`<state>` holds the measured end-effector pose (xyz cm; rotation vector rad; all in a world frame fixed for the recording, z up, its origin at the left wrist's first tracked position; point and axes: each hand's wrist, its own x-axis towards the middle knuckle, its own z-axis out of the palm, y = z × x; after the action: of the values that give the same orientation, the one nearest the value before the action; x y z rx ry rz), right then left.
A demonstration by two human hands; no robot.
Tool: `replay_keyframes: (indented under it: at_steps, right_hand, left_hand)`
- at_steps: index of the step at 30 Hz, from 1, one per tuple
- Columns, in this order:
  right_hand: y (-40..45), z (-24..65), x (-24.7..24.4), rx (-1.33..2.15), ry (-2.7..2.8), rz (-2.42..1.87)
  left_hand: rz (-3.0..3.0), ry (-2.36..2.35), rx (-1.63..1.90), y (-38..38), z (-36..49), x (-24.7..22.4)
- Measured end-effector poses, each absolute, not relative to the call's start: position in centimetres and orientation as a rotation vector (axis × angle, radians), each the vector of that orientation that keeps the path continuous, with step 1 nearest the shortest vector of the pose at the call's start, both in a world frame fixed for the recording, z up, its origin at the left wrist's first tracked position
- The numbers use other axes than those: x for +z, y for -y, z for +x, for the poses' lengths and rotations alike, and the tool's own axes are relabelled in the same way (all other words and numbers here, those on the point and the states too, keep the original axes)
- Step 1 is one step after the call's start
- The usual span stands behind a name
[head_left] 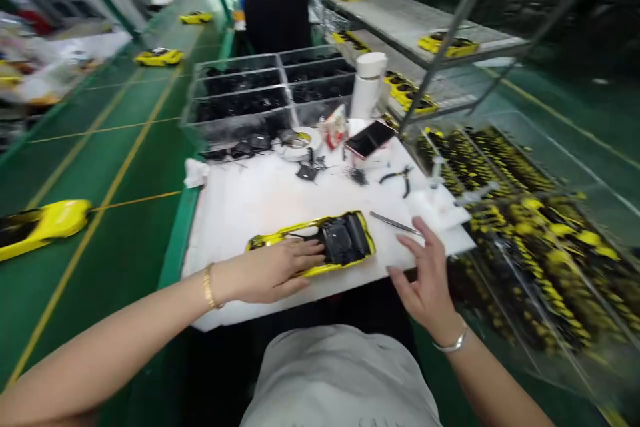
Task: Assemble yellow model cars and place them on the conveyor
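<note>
A yellow toy car body (367, 233) with a black interior lies on the white work surface (235, 207) in front of me. My left hand (280, 270) rests flat over its left part, fingers stretched out, hiding some of the near side. My right hand (425, 273) hovers at the table's front right edge with its fingers apart and nothing between them. Just beyond those fingertips lies a pair of metal tweezers (393, 221). Farther back are black-handled pliers (399, 179) and a small black part (307, 172).
A clear divided bin (240, 127) of black parts stands at the back, beside a white bottle (367, 83) and a phone (371, 139). Trays of yellow and black parts (565, 233) sit at right. On the green conveyor (125, 147) at left are car bodies (65, 219). A person (277, 10) sits ahead.
</note>
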<state>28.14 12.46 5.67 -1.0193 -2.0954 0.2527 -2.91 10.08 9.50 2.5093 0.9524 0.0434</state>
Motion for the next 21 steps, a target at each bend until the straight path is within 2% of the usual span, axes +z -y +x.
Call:
replay_keyframes:
  at_steps: [5,6,8,9,11,13,17,21]
  right_hand:
    - [-13.2,42.6,9.2,-0.424,1.744,-1.567]
    - [-13.9,45.8,9.4,-0.426,1.695,-1.748]
    - [-15.4,51.2,9.2,0.024,1.72,-2.243]
    - [-16.2,53.0,8.8,0.138,1.705,-2.322]
    - [-17.4,54.9,7.4,0.327,1.715,-2.395]
    - [-18.2,54.8,5.5,0.372,1.742,-2.368]
    - [-19.8,52.7,2.5,0.314,1.767,-2.304]
    - [-20.6,52.8,3.5,0.151,1.806,-2.18]
  left_hand:
    - [2.449,-1.065,-0.072,-9.4,-2.7,7.6]
    - [2.453,-1.076,-0.09,-9.3,-2.6,7.4]
    - [2.471,-1.095,-0.116,-9.0,-2.6,7.3]
    - [2.48,-1.104,-0.122,-8.9,-2.7,7.3]
    - [2.49,-1.132,-0.102,-8.3,-3.1,7.4]
    - [2.491,-1.168,-0.046,-7.6,-3.6,7.4]
    - [2.469,-1.206,-0.001,-6.6,-3.8,7.1]
    - [2.451,-1.171,-0.025,-6.8,-3.6,8.3]
